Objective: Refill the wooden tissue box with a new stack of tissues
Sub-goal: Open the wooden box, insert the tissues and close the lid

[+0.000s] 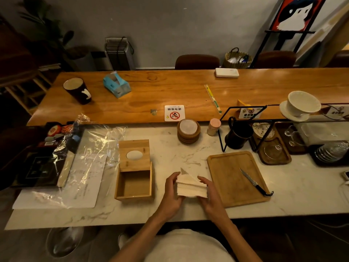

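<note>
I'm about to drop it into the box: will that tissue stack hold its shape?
Probably not rigidly: the tissue stack is loose sheets, its top one already peaking up. Likely light and squashy, so left hand and right hand flank it.

The tissue stack (pixel 191 187) is cream-white; the tissue box (pixel 134 171) is pale honey-brown wood with a white oval in its lid. The near table (pixel 170 154) is white marble with grey veining. The cutting board (pixel 236 178) is tan, and the knife (pixel 254 183) on it has a black handle.

Matt wooden tissue box (pixel 134 168), soft paper tissues (pixel 191 187), glossy veined marble counter (pixel 170 154).
</note>
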`<state>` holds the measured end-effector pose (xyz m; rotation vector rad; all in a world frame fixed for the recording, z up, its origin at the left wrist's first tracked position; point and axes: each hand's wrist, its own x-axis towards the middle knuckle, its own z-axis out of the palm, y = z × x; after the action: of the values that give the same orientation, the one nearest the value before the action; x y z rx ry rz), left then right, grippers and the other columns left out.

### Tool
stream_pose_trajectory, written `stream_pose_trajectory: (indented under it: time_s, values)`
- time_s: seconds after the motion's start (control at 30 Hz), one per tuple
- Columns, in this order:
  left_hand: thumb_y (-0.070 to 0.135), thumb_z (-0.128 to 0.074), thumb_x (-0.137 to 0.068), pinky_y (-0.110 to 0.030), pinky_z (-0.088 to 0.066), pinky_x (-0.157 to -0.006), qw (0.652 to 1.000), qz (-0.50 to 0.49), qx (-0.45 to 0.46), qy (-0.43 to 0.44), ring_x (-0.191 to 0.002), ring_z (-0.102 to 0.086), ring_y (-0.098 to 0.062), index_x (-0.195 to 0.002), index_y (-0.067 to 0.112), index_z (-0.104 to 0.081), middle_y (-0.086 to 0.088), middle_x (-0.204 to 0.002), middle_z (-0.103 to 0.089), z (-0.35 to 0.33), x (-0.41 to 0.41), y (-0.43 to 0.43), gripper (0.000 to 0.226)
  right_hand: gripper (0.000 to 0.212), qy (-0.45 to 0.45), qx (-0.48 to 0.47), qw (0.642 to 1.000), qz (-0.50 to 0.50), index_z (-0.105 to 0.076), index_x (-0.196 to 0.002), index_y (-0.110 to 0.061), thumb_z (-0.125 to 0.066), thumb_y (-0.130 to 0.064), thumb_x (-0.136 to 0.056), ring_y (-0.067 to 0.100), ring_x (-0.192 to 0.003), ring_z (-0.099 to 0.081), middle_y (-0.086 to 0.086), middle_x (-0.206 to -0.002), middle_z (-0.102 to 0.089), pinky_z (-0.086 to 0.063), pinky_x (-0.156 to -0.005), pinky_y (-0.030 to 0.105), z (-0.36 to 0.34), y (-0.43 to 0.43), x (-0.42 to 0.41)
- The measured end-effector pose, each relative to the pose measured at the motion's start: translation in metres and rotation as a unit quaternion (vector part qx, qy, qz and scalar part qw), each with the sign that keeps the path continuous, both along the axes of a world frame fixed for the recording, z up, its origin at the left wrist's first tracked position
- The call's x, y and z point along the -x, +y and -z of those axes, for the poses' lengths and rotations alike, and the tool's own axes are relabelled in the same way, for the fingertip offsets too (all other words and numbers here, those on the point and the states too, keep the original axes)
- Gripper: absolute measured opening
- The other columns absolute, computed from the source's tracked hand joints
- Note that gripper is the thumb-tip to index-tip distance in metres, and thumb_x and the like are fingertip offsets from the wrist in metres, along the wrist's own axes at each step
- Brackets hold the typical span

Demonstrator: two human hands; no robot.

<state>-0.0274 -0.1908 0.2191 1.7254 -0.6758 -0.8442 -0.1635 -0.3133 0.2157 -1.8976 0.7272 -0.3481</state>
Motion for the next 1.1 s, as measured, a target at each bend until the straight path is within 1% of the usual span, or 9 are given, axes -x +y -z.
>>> stream_pose_trajectory:
  time_s: [0.13,0.23,0.37,0.53,0.63,0.77,0.93,1.0,1.1]
  values:
    - [0.016,-0.078,-0.082,-0.036,-0.031,-0.119,1.000,0.011,-0.016,-0.020,-0.143,-0.031,-0.009,-0.147,0.034,-0.015,0.002,-0.155,-0.024,0.011,0.006,0.015,0.092,0.072,0.015,-0.046,0.998,0.038,-0.023,-0.153,-0.016,-0.061,-0.002,-0.094,-0.003,-0.141,-0.031,-0.012,-0.152,-0.033,-0.026,-0.113,0.011,0.005,0.010,0.016]
    - [0.024,-0.079,-0.081,-0.030,-0.024,-0.120,0.999,0.041,-0.036,0.002,-0.147,-0.020,-0.006,-0.152,0.036,-0.001,0.008,-0.161,-0.012,0.011,0.005,0.014,0.107,0.064,0.004,-0.090,0.994,0.059,-0.023,-0.153,-0.019,-0.054,-0.008,-0.098,-0.001,-0.145,-0.025,-0.012,-0.156,-0.028,-0.021,-0.112,0.004,0.006,0.014,0.018]
    - [0.022,-0.076,-0.084,-0.023,-0.019,-0.120,0.998,0.053,-0.033,0.006,-0.149,-0.012,0.001,-0.152,0.039,0.004,0.027,-0.158,-0.005,0.012,0.006,0.012,0.106,0.070,-0.008,-0.126,0.990,0.069,-0.020,-0.153,-0.015,-0.053,0.006,-0.095,0.008,-0.148,-0.021,-0.005,-0.159,-0.023,-0.022,-0.111,0.004,0.004,0.020,0.012]
    - [0.014,-0.065,-0.091,-0.017,-0.013,-0.120,0.996,0.080,-0.022,-0.027,-0.150,-0.008,0.000,-0.155,0.022,0.008,0.016,-0.162,-0.003,0.006,0.012,0.005,0.097,0.078,-0.012,-0.133,0.989,0.064,-0.001,-0.153,-0.021,-0.051,0.002,-0.098,-0.006,-0.146,-0.015,-0.004,-0.163,-0.007,-0.020,-0.116,0.011,-0.004,0.025,-0.002]
    - [0.000,-0.063,-0.090,-0.023,-0.018,-0.121,0.998,0.057,-0.016,-0.015,-0.149,-0.013,-0.004,-0.155,0.014,0.004,0.006,-0.162,-0.009,0.006,0.009,0.000,0.093,0.080,-0.006,-0.030,0.997,0.064,0.003,-0.154,-0.022,-0.048,0.001,-0.099,0.012,-0.153,0.001,0.002,-0.165,0.006,-0.008,-0.123,0.026,-0.004,0.021,0.000]
    - [-0.006,-0.062,-0.085,-0.009,-0.019,-0.114,0.998,0.063,-0.024,-0.012,-0.142,-0.020,0.009,-0.151,0.024,-0.013,0.012,-0.156,-0.021,0.010,0.004,-0.002,0.087,0.081,0.060,0.156,0.986,-0.023,-0.010,-0.155,-0.035,-0.046,0.004,-0.094,0.015,-0.153,0.008,0.002,-0.165,0.008,-0.005,-0.122,0.031,0.003,0.018,0.006]
    - [-0.008,-0.063,-0.083,-0.016,-0.034,-0.111,0.998,0.048,-0.022,-0.020,-0.132,-0.041,-0.003,-0.136,0.026,-0.029,0.002,-0.139,-0.040,0.014,0.000,-0.005,0.071,0.090,0.027,0.038,0.998,0.038,0.002,-0.153,-0.027,-0.056,0.005,-0.091,0.012,-0.153,0.005,-0.002,-0.165,0.005,-0.006,-0.124,0.031,0.002,0.015,0.007]
    - [-0.006,-0.064,-0.085,-0.015,-0.037,-0.105,0.998,0.052,-0.022,-0.025,-0.123,-0.046,0.000,-0.130,0.021,-0.032,-0.001,-0.131,-0.043,0.016,-0.001,-0.004,0.062,0.091,0.015,-0.024,0.998,0.053,0.004,-0.153,-0.020,-0.060,0.002,-0.092,0.011,-0.152,-0.004,-0.001,-0.164,0.003,-0.013,-0.121,0.022,-0.001,0.011,0.003]
    - [-0.004,-0.065,-0.083,-0.012,-0.039,-0.101,0.997,0.064,-0.013,-0.041,-0.118,-0.048,0.004,-0.128,0.013,-0.033,-0.007,-0.127,-0.044,0.021,0.002,-0.001,0.058,0.085,-0.002,-0.079,0.996,0.033,-0.009,-0.152,-0.024,-0.061,0.004,-0.090,-0.009,-0.142,-0.026,-0.005,-0.159,-0.020,-0.025,-0.111,0.006,-0.007,0.010,-0.001]
